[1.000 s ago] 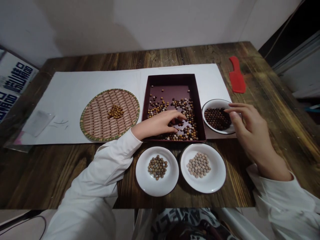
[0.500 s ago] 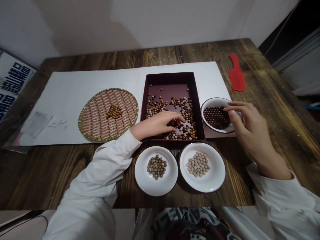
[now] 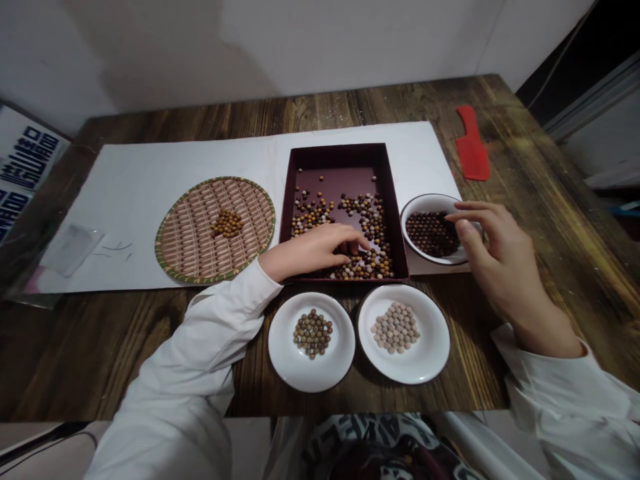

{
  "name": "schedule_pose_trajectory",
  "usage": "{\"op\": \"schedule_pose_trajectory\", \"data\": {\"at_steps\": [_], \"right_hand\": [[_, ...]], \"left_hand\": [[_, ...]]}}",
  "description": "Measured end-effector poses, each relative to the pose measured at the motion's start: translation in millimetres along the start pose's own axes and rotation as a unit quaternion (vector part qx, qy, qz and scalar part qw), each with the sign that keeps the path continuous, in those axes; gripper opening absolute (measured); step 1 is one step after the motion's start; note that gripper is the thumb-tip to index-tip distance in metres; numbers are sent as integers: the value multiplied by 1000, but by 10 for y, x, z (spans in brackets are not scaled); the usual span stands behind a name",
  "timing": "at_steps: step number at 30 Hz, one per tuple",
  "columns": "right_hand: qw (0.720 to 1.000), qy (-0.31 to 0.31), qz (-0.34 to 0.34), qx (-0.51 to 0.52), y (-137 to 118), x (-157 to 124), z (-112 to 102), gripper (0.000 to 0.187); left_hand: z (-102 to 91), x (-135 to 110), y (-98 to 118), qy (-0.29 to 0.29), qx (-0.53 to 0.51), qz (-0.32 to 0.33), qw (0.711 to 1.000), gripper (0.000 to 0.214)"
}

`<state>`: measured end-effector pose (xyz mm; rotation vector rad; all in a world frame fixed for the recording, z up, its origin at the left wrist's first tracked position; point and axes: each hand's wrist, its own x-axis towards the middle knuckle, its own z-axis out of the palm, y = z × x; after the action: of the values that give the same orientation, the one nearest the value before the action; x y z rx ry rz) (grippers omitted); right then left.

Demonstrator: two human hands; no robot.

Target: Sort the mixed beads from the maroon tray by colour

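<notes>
Head view:
- left hand (image 3: 313,252): fingers curled down into the beads, grip mostly closed, can't tell if it holds any
- mixed beads (image 3: 364,267) under those fingers, spread over the floor of a maroon box (image 3: 345,157)
- right hand (image 3: 493,250): grip part open, thumb and fingers apart over a white enamel bowl (image 3: 415,207), nothing visibly held
- dark brown beads (image 3: 433,235) in that bowl, just right of the box
- two white plates near the box's front edge: left plate (image 3: 283,353) with grey-brown beads (image 3: 313,333), right plate (image 3: 430,340) with pale beads (image 3: 395,328)
- woven round tray (image 3: 175,247) left of the box, small heap of ochre beads (image 3: 227,224)
- all on white paper (image 3: 150,160) on a wooden counter (image 3: 100,360)
- red plastic comb (image 3: 473,150) on the counter, beyond the bowl
</notes>
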<state>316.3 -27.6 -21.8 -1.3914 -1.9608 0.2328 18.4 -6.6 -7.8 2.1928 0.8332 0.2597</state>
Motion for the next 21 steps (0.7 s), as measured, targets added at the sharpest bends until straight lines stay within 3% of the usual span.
{"op": "schedule_pose_trajectory", "data": {"at_steps": [10, 21], "right_hand": [[1000, -4, 2, 1, -19, -5, 6, 28], [1000, -2, 3, 2, -27, -11, 4, 25]], "left_hand": [[13, 9, 4, -11, 26, 2, 1000, 23], [14, -2, 64, -25, 18, 36, 999, 25]]}}
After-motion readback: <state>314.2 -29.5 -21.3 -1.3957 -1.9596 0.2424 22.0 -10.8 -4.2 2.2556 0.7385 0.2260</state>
